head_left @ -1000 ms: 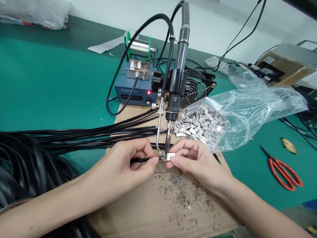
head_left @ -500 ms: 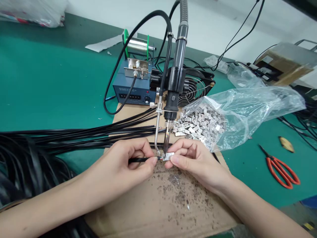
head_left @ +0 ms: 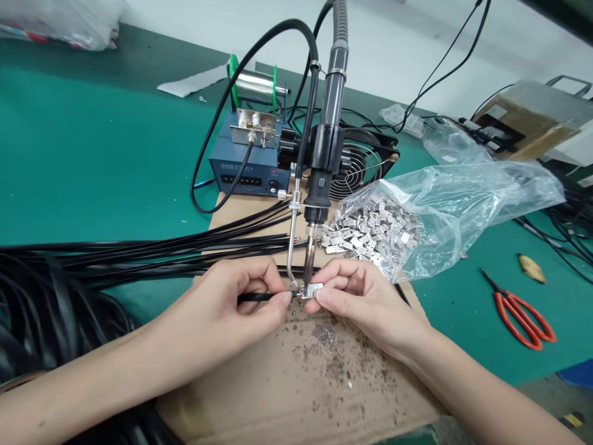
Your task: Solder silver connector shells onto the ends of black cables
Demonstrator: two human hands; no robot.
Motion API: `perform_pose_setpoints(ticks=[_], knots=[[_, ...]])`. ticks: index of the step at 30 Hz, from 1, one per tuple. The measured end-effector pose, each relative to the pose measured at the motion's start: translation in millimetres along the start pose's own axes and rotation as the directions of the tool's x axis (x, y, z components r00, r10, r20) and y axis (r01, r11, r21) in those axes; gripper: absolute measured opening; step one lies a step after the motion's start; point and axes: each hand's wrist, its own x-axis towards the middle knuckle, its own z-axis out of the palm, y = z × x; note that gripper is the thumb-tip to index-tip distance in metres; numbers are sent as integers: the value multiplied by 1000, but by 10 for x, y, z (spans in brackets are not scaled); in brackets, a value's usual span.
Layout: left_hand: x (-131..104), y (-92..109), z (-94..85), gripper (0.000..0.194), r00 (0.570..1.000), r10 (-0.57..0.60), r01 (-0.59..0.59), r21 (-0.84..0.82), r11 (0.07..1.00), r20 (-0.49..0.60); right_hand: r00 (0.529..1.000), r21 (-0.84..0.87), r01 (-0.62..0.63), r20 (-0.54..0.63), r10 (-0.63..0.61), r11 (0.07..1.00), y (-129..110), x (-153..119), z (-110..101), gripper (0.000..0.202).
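My left hand (head_left: pixel 252 296) is closed in a pinch on a black cable (head_left: pixel 259 297), its stripped end pointing right. Between the thumb and fingers of my right hand (head_left: pixel 356 290) is a small silver metal tab (head_left: pixel 315 289). The cable's wire end meets the tab's left edge, right under the tip of a soldering iron (head_left: pixel 309 259) that hangs in a stand. Just left of the iron, a thin bent solder feed tube (head_left: pixel 291 247) ends close above the joint. Whether the wire is fused to the tab is too small to tell.
Behind stands a blue solder feeder box (head_left: pixel 248 167) with a solder spool (head_left: pixel 254 85). A plastic bag (head_left: pixel 445 210) spills metal tabs (head_left: pixel 365 228) at the right, near red-handled cutters (head_left: pixel 523 315). More black cables (head_left: pixel 139 250) lie left. Stained cardboard (head_left: pixel 287 383) covers the bench.
The whole view has shifted slightly. Both hands keep their grips on the cable and the metal tab under the iron tip, with hardly any movement.
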Motion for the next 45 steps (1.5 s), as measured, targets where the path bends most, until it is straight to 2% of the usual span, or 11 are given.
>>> perform_pose_setpoints(ticks=[3, 6, 13, 18, 25, 37, 45], knots=[[31, -8, 1, 16, 999, 28, -28, -21, 999, 19, 999, -27, -9, -38, 8, 1000, -7, 9, 21, 14], [39, 9, -9, 15, 999, -5, 5, 3, 1000, 37, 998, -36, -26, -64, 23, 999, -11, 18, 33, 16], [13, 36, -21, 16, 996, -83, 81, 63, 995, 41, 1000, 7, -12, -9, 12, 1000, 1, 22, 8, 12], [-4, 35, -9, 18, 997, -71, 71, 75, 995, -6, 999, 48, 1, 44, -3, 999, 7, 21, -21, 10], [-28, 13, -10, 18, 999, -29, 30, 65, 997, -15, 996, 97, -3, 91, -6, 995, 24, 17, -33, 11], [-16, 6, -8, 16, 1000, 1, 0, 39, 999, -20, 996, 91, -16, 89, 8, 996, 29, 17, -36, 11], [13, 8, -3, 15, 997, -76, 75, 41, 996, 26, 999, 22, -5, 54, 3, 1000, 14, 20, -15, 11]])
